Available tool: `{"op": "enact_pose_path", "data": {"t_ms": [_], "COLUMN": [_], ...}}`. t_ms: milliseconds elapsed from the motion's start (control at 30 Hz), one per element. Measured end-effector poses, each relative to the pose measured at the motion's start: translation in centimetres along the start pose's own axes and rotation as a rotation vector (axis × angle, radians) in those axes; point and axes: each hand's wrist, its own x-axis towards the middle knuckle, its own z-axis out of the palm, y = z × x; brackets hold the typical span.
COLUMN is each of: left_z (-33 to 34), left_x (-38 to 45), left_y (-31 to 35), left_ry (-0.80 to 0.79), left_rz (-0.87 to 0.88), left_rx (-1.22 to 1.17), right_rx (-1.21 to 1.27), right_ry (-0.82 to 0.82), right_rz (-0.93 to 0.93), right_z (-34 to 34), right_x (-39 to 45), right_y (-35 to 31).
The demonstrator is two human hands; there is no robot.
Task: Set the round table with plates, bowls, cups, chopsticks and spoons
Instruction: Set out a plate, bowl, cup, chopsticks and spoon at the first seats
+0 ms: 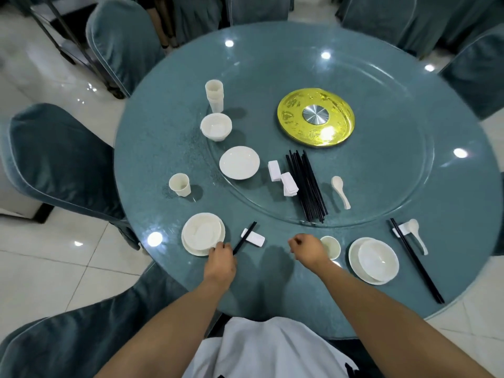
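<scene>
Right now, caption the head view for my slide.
Left hand places chopsticks on a rest beside the plate; right hand hovers.

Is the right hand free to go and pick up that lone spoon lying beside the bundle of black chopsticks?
Probably yes. The right hand looks to hold nothing, and the spoon lies alone on the glass turntable, ahead of it. Bare table lies between them; the chopstick bundle sits off to the spoon's left.

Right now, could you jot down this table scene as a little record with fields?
left hand: holds the near end of a black chopstick pair lying across a white rest
right hand: curled, holding nothing, beside a cup
left setting: bowl on plate
right setting: bowl on plate, chopsticks, spoon
spare stock: loose chopsticks, cup stack
</scene>
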Motion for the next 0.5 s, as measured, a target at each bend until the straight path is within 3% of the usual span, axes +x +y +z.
{"op": "enact_pose_path", "data": {"t_ms": [300,500], "left_z": [-7.0,-9.8], "left_x": [4.9,8.9], "left_y": [5.4,10.2], "left_ry": [0.028,0.014], "left_rz": [0.101,0.202], "left_rx": [-0.186,-0.228], "right_rx": [-0.013,-0.067], "right_ry": [0.147,0.294], "right_rz": [0.021,0.178], "right_z": [-6.4,-11.2], "right_x": [2.9,6.1], "right_y": [-1.8,-0.8]}}
